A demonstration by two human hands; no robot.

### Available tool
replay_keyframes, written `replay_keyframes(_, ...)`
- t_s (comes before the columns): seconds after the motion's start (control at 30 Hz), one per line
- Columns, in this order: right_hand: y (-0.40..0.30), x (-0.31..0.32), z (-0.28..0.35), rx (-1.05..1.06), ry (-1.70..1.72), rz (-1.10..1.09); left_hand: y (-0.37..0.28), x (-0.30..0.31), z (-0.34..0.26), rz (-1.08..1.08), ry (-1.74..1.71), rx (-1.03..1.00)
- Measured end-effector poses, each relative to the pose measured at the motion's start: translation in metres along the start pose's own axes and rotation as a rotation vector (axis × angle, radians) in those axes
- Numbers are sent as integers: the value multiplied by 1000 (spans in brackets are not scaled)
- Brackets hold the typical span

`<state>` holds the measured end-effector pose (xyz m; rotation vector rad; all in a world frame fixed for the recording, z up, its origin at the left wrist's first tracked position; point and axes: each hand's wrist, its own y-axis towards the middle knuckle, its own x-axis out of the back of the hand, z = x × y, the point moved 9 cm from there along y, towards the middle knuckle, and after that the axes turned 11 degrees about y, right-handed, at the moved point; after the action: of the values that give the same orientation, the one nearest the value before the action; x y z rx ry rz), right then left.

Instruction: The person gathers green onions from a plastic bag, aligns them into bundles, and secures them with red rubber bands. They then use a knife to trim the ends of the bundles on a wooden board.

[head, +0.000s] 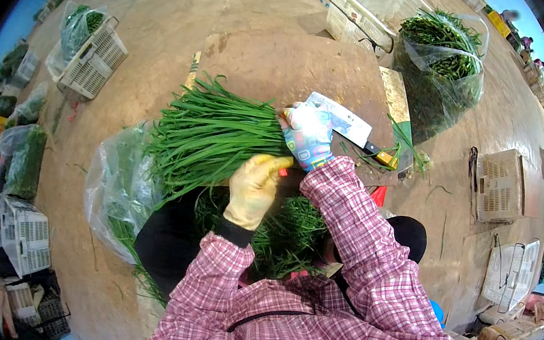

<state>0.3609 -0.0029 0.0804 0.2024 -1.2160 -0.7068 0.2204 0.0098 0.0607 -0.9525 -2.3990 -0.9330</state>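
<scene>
A thick bunch of green garlic chives lies across the brown wooden board, leaf tips to the left. My right hand, in a patterned light-blue glove, grips the bunch at its right end. Just below that end is my left hand in a yellowish glove, fingers curled and one reaching toward the stems. Something small and red shows beside it; what it holds is unclear. Behind my right hand a cleaver rests flat, its black-and-yellow handle toward the right. Loose chives fill the space beneath my forearms.
A clear plastic bag with greens stands left of the board. Beyond the board are a white plastic crate and a bagged pile of greens. Another crate holds a bag at far left; a beige crate sits right.
</scene>
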Motion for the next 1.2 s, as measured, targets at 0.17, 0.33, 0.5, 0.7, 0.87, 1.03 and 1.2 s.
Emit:
replay_keyframes(0.17,-3,2,0,55,46,-22,41,17,-23,-44,295,-258)
replay_keyframes(0.33,-6,8,4,109,233,-108,65,31,-23,-276,362,-341)
replay_keyframes(0.5,-9,-3,-9,80,274,-142,72,8,23,-82,231,-64)
replay_keyframes(0.7,-11,-5,-15,1,322,-122,71,2,44,-96,230,129)
replay_keyframes(0.87,2,0,-47,-417,489,40,72,0,51,-71,186,166)
replay_keyframes(1.03,-1,27,-80,-441,510,230,66,3,42,-71,183,68)
replay_keyframes(1.2,-11,39,-39,-12,-28,461,64,9,34,-73,186,39)
